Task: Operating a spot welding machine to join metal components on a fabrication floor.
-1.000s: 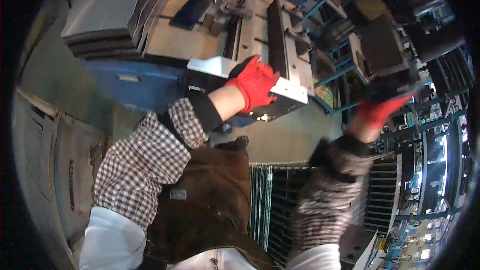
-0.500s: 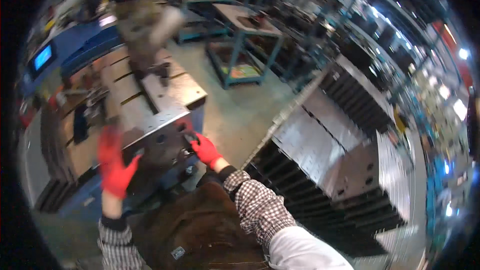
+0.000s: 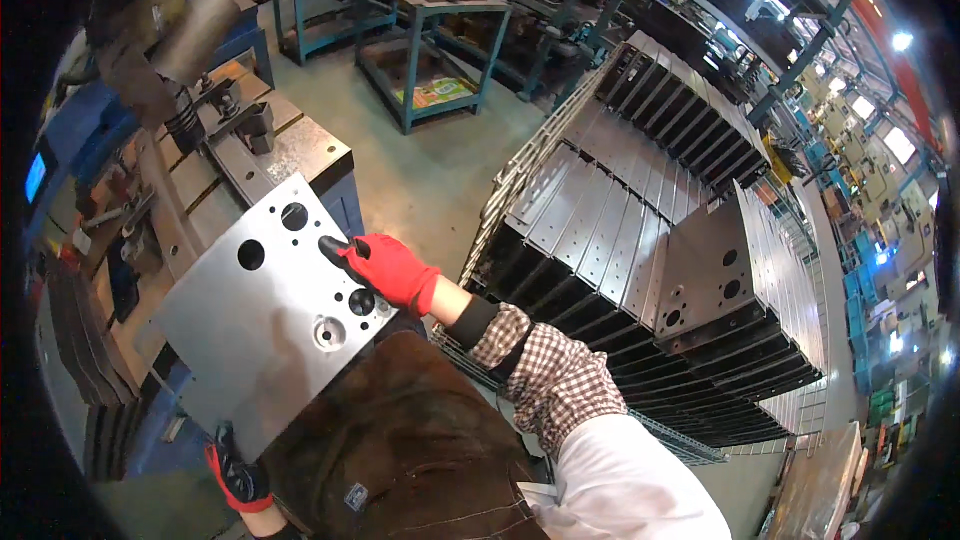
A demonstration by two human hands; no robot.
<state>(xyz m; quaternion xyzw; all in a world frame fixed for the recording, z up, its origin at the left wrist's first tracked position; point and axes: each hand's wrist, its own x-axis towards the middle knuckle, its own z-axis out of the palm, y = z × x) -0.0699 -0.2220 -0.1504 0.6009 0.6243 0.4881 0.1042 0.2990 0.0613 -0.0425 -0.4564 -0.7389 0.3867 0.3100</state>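
A flat silver metal plate (image 3: 235, 325) with several round holes is tilted in front of my body, its holed end up and to the right. My right hand (image 3: 388, 272), in a red glove with dark fingertips, is closed on the plate's upper right edge, thumb lying over the face near the holes. Low on the left, my left hand (image 3: 242, 478) in a similar glove grips the plate's lower corner, with some of its fingers hidden behind the sheet. Just beyond the plate stands the machine table (image 3: 310, 148), with a clamped fixture (image 3: 235, 118) on it.
To the right, a wire-sided cage (image 3: 500, 190) holds rows of bent metal panels (image 3: 575, 225). One holed panel (image 3: 700, 275) leans at the rows' near end. Teal work tables (image 3: 425, 0) stand behind. Dark curved sheets (image 3: 85, 340) are stacked at the left.
My left hand, spread and off the plate before, now grips its lower corner. The plate has come away from the fixture, toward me, its face turned up. The view has swung to the right.
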